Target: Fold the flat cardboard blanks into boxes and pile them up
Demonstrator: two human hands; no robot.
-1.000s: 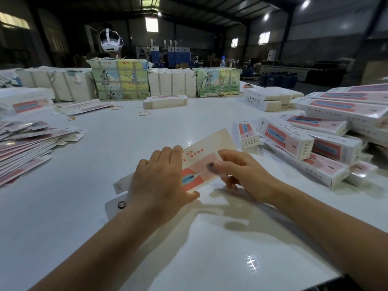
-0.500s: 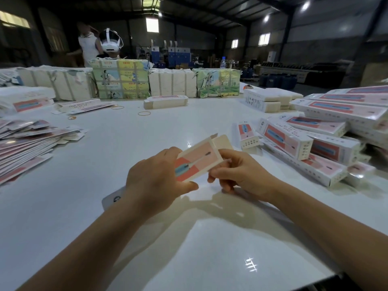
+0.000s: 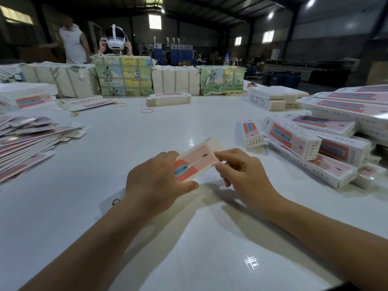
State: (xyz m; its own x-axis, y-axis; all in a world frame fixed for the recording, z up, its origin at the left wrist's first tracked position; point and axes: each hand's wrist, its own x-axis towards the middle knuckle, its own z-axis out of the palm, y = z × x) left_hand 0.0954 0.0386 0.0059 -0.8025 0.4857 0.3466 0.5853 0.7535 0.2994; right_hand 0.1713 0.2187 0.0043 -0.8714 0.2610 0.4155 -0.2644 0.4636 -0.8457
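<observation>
Dim warehouse space with dark roof beams surrounds a broad, glossy white table (image 3: 105, 206). Above its middle, both bare hands hold one pink-and-white printed cardboard blank (image 3: 196, 159), partly raised off the surface and tilted, its far end cream-coloured. The left hand (image 3: 155, 181) grasps the blank's near half, fingers curled over the top edge and thumb pressed along the lower edge; a white end flap sticks out behind the wrist. The right hand (image 3: 241, 171) pinches the blank's right edge between thumb and forefinger, the other fingers loosely curled beneath. To the right, near the right hand, lies a heap of folded white boxes with pink and blue panels (image 3: 315, 148), some stacked, some leaning. At the left edge a fanned stack of flat pink cardboard blanks (image 3: 23, 141) rests on the table, well apart from the hands. Along the far edge stand paper-wrapped bundles (image 3: 174, 80), white and green-printed, with tan rubber bands (image 3: 147, 110) lying in front. Behind the bundles, a person wearing a white headset (image 3: 115, 42) touches it with both hands, beside a standing person in a white sleeveless top (image 3: 72, 45).
</observation>
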